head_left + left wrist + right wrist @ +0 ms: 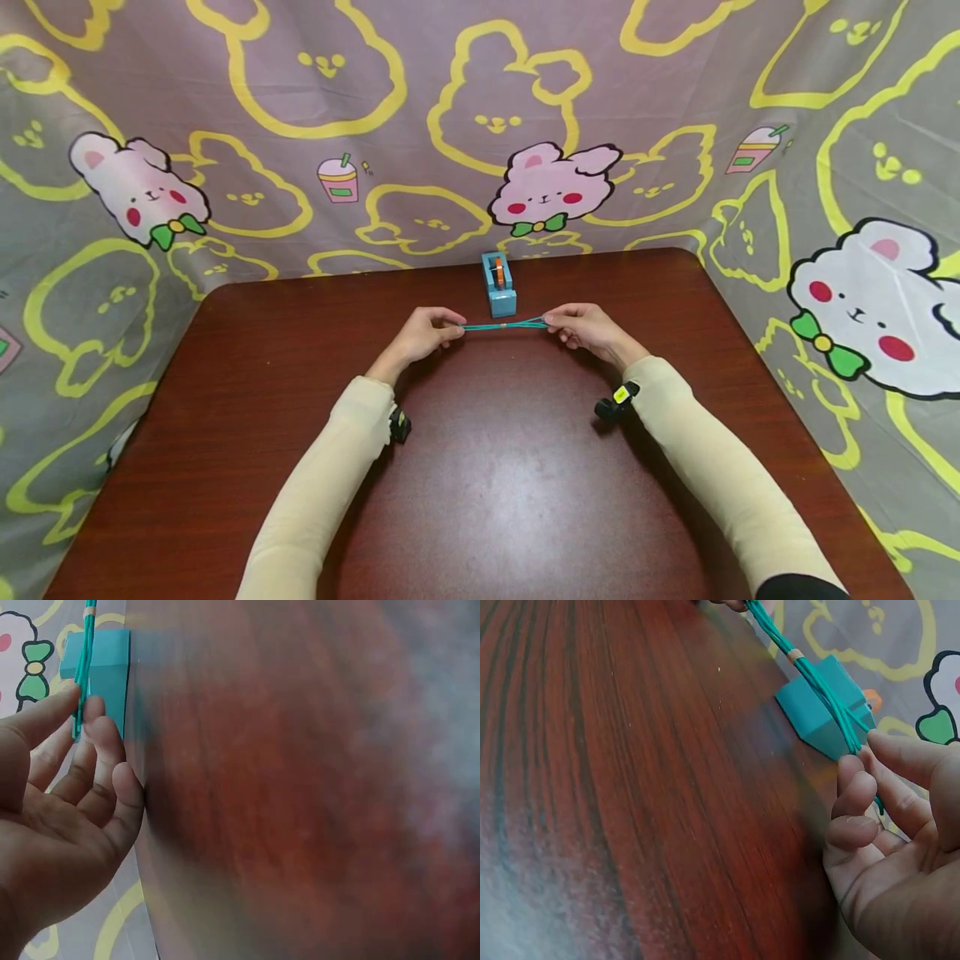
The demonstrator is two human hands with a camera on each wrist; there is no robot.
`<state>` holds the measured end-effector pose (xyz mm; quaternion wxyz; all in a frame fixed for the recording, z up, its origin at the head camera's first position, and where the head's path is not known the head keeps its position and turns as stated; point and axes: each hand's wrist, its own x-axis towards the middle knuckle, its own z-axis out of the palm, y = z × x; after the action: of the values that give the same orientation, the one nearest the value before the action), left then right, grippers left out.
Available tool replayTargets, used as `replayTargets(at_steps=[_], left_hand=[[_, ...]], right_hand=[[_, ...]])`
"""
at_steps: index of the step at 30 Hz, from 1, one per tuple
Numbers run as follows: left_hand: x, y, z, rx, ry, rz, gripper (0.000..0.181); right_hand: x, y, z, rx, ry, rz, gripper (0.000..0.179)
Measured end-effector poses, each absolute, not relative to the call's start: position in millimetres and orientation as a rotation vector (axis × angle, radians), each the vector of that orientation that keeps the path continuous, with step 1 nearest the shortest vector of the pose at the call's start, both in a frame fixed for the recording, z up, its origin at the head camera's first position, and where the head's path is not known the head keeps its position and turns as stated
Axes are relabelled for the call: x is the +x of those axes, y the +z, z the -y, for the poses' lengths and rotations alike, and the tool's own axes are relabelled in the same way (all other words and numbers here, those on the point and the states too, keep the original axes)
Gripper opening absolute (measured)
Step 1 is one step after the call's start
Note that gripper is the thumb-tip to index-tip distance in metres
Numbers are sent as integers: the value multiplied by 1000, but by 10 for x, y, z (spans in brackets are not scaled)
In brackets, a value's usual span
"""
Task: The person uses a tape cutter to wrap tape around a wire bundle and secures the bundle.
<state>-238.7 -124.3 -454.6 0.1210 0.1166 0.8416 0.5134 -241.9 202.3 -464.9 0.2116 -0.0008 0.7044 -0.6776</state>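
Observation:
A thin bundle of teal-green cord stretches level between both hands, with a small tan band round its middle. My left hand pinches one end between thumb and forefinger; the other fingers curve loosely below, as the left wrist view shows. At the opposite end my right hand pinches the cord with thumb and fingertips. The strands spread slightly there, and a short tip pokes out under the fingers. Just behind the bundle stands a blue tape dispenser with an orange roll core.
Dark reddish-brown wood makes up the tabletop. A patterned cloth with bunny drawings hangs along the back and both sides. Each wrist carries a small black camera, such as the right one.

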Motion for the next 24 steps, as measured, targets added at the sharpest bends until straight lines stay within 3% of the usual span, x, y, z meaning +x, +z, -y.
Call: replayTargets(at_steps=[9, 24], left_hand=[[-2421, -4512, 1224, 321, 1348, -2520, 17], [-2431, -4477, 1172, 363, 1064, -2710, 10]], right_hand=[[-2450, -4611, -2001, -40, -1758, -2044, 30], [-2493, -4599, -1959, -91, -1610, -2183, 26]])
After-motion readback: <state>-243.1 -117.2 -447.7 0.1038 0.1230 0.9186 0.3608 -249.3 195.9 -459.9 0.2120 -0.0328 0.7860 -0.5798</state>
